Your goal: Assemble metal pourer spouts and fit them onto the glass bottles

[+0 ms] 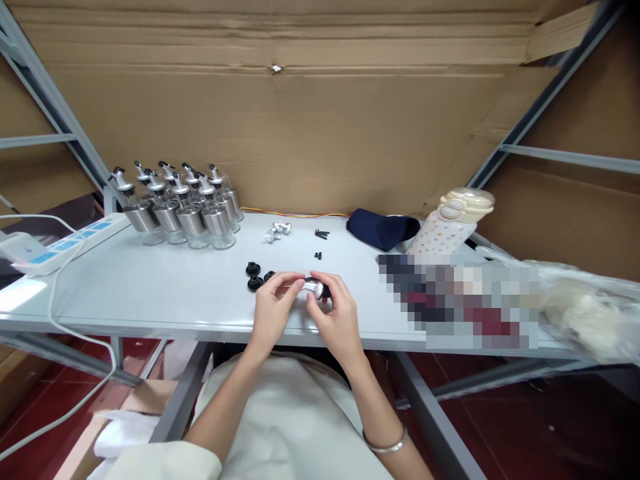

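Note:
Between my two hands, over the near part of the table, is a silver pourer spout point(313, 288) with black parts. My left hand point(276, 303) pinches its left end with thumb and fingers. My right hand point(337, 310) is closed round the right end, where a black piece partly shows. Beside my left hand lie several black stoppers point(254, 269), one partly hidden by the fingers. Farther back are several silver spout pieces point(278, 231), several thin black sticks point(323, 234) and small black caps point(319, 255).
Several glass-and-steel oil bottles point(190, 220) with pourers stand at the back left. A power strip point(65, 247) with a white cable lies left. To the right are a navy cap point(383, 229), a dotted white flask point(445, 227) and a plastic bag point(590, 310). Cardboard point(300, 140) walls the back.

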### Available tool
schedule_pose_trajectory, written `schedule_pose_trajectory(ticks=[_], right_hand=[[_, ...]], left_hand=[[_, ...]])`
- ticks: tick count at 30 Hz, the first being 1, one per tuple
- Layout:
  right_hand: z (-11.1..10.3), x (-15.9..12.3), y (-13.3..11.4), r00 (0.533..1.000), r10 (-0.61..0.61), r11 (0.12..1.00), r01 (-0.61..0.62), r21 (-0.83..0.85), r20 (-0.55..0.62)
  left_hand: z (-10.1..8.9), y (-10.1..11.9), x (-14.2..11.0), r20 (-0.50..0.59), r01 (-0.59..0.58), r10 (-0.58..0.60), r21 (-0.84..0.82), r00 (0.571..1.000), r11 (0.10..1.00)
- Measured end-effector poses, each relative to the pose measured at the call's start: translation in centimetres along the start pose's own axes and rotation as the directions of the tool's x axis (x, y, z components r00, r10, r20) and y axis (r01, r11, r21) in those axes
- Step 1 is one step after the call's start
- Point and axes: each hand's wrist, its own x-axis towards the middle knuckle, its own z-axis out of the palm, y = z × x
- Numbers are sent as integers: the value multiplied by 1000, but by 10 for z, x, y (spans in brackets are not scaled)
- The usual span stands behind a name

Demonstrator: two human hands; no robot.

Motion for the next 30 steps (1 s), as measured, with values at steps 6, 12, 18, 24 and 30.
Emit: schedule_pose_trajectory(ticks=[6,12,18,24,30], right_hand=[[-1,0,0,998,52,999,-51,17,-37],[0,0,3,997,77,997,-77,31,-22],[0,0,4,998,68,998,-68,-1,-16],[0,0,5,995,64,998,-62,-24,73],[2,-1,7,994,97,995,-96,-10,52]], left_hand=[[-2,-1,2,11,29,-29,-27,1000,999],[-1,0,2,29,52,-50,-54,998,997],[-1,1,1,22,70,-70,-29,997,997],[-2,1,2,-43,65,-66,-26,997,998],[-2,0,2,-98,48,-52,-42,994,998]])
